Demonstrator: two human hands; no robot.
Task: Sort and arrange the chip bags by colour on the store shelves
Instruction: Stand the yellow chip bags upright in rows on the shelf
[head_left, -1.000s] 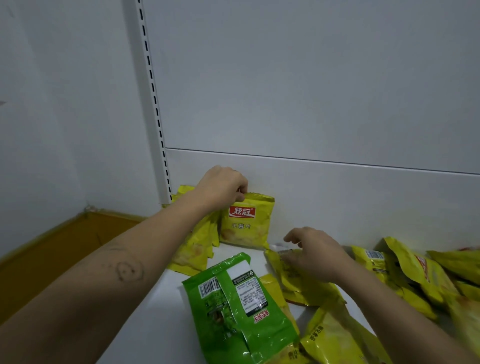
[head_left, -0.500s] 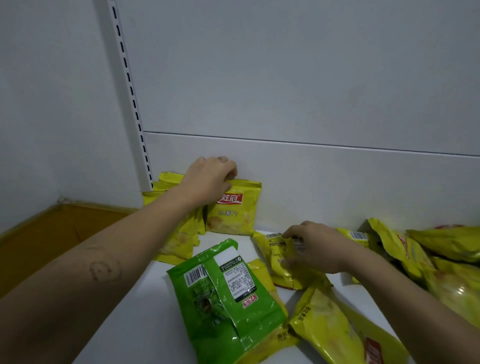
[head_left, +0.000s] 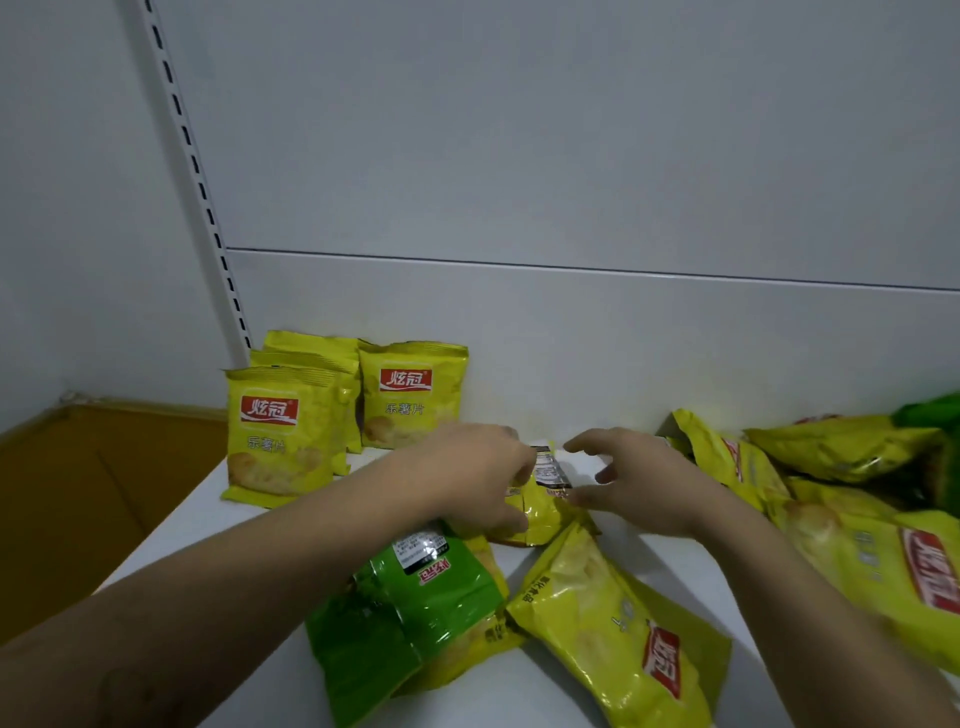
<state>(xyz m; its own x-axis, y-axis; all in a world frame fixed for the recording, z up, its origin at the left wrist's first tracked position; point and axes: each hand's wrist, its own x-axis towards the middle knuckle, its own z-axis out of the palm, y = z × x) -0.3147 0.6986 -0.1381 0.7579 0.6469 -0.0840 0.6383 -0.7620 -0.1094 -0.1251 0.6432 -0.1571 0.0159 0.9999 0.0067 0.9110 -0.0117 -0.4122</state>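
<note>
- L hand has its fingers curled round a small yellow bag mid-shelf, barcode end up; prob. the next one for the row
- R hand is open, fingers spread, just beside that bag; looks ready to steady it
- Row of yellow bags stands upright vs back wall at left, logos out, so colour reads at a glance
- Green bag lies back-up at front, partly over a yellow one; wants its own spot
- Pile at right, mostly yellow, lies unsorted on shelf
</note>
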